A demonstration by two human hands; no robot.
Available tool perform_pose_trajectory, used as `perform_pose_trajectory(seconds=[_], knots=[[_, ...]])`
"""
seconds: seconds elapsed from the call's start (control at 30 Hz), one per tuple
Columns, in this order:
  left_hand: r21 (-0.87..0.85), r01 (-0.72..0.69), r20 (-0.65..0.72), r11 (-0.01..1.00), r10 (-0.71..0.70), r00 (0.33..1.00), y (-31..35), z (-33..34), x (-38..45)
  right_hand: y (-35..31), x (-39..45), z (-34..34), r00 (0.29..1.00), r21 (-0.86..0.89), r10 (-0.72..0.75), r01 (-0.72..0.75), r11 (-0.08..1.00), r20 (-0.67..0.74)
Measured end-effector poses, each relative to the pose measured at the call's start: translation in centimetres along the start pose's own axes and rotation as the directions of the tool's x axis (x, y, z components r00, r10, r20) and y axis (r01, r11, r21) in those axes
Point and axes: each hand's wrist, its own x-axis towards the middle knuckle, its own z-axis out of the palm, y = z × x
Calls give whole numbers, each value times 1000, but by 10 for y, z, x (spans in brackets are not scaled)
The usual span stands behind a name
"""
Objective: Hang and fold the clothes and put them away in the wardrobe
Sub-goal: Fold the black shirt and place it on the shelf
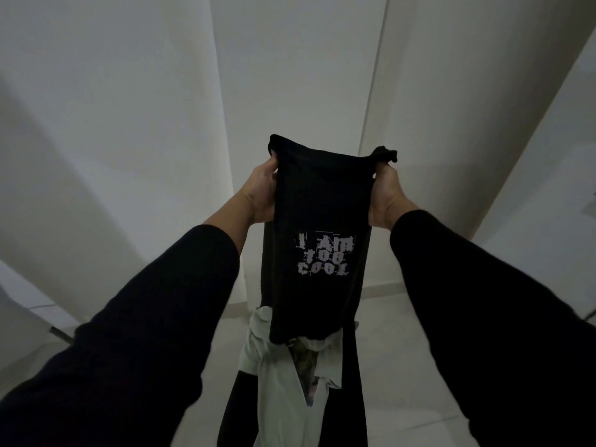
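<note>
Hands, left [263,191] and right [385,196], grip black shirt [319,253]; pale garment [283,398] beneath.

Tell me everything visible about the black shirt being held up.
The black shirt is soft dark fabric, folded lengthwise into a narrow strip that hangs upright in the air. Pale distressed lettering reading "I AM TOO COOL" sits near its middle. The left hand grips its upper left edge and the right hand grips its upper right edge, where the cloth bunches into a small knot-like wad. Its lower end hangs in front of a pale green garment below; whether they touch cannot be told.
</note>
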Motion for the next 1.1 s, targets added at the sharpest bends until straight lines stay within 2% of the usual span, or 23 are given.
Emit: perform_pose_trajectory(seconds=[0.13,0.3,0.5,0.67,0.73,0.9,1.03,1.1], knots=[[-22,65,-25,998,-65,998,-30,-8,-11,34,2,-7,997,-14,45,-46,999,-61],[-40,223,-83,974,-225,971,-113,-24,-56,131,-34,-25,982,-88,119,-133,987,-150],[-69,501,-84,862,-506,858,-250,-49,-139,288,-116,-60,866,-20,430,-449,893,-257],[-181,657,-68,732,-676,734,-348,-68,-186,378,-174,-86,776,25,573,-588,809,-264],[-223,668,-91,710,-698,710,-366,-75,-192,395,-183,-90,754,21,590,-611,792,-289],[-286,615,-199,735,-673,712,-381,-85,-166,405,-160,-96,712,9,588,-634,774,-385],[-293,574,-262,765,-642,721,-383,-97,-116,403,-110,-108,722,-30,547,-615,788,-424],[-288,533,-340,795,-605,720,-385,-107,-84,400,-74,-116,726,-56,532,-611,789,-435]])
